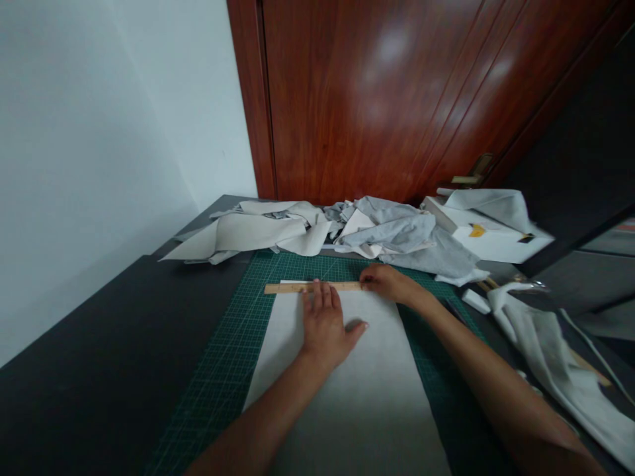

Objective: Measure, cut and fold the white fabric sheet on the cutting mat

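A long pale sheet [357, 383], perhaps fabric or leather, lies on a green cutting mat [213, 370] with grid lines. Across its far end runs a wooden ruler [282, 289]. My left hand [325, 324] lies flat on the sheet, thumb spread, with its fingertips pressing on the ruler. At the ruler's right end is my right hand [387, 282], its fingers curled and pinched together. Whether they grip the ruler or some small thing is hidden.
Crumpled pale offcuts [278, 228] and grey fabric [397, 228] are heaped behind the mat. A white box [496, 238] stands at the back right. Fabric strips [540, 337] lie on the right, beside a small white block [476, 301]. A wooden door [357, 99] rises behind the black table [124, 344].
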